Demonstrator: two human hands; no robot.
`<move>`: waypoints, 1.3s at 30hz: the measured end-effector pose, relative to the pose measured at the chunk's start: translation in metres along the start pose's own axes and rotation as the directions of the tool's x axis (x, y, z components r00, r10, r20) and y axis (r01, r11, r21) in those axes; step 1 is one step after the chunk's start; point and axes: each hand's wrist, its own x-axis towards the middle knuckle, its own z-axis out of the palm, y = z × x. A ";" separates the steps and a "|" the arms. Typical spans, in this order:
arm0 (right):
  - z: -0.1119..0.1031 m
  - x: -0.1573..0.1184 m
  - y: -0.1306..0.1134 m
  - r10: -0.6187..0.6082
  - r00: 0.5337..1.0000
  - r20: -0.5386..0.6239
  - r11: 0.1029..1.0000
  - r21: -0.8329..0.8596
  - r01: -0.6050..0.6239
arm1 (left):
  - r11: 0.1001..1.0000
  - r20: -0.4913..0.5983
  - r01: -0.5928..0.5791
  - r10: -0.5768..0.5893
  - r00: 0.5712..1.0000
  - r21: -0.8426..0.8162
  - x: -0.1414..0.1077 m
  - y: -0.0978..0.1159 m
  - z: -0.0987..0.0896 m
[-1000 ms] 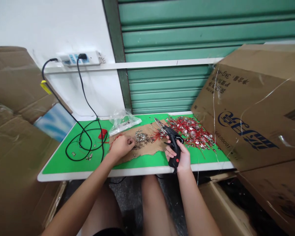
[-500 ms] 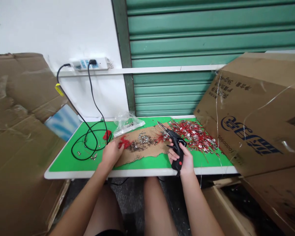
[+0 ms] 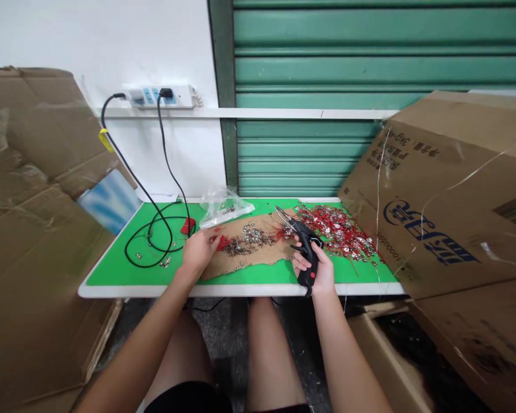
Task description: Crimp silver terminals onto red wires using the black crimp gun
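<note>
My left hand (image 3: 199,250) is closed at the left end of a brown cardboard strip (image 3: 241,263). Its fingertips pinch at the edge of a bunch of red wires (image 3: 226,242). In my right hand (image 3: 320,269) is a black soldering gun (image 3: 308,252), my fingers wrapped round its grip. The gun's metal tip points up and left, above the strip's right end. Small silver metal parts (image 3: 251,233) lie in the middle of the strip, among dark scorch marks. To the right spreads a heap of red wires with silver parts (image 3: 337,229).
A clear plastic bag (image 3: 223,209) lies behind the strip. Black cables (image 3: 131,172) run from a power strip (image 3: 184,96) onto the green tabletop (image 3: 112,269), near a red object (image 3: 188,225). Large cardboard boxes (image 3: 447,189) flank the table.
The view has tilted slightly downward. My left hand has shifted slightly back on the red wires, its fingers now drawn together at the bunch's edge. My right hand keeps hold of the soldering gun.
</note>
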 end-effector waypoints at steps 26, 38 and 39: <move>0.003 0.000 0.000 -0.058 0.998 0.003 0.922 -0.383 0.055 | 0.906 -0.037 -0.171 0.170 0.985 -0.387 -0.047 -0.007 0.017; 0.025 -0.011 0.007 0.102 0.979 -0.179 0.556 -0.805 -0.205 | 0.943 0.031 -0.107 0.123 0.992 -0.316 -0.049 -0.002 0.016; 0.026 -0.012 0.010 0.088 0.977 -0.196 0.514 -0.831 -0.213 | 0.941 0.036 -0.099 0.116 0.993 -0.323 -0.049 -0.001 0.016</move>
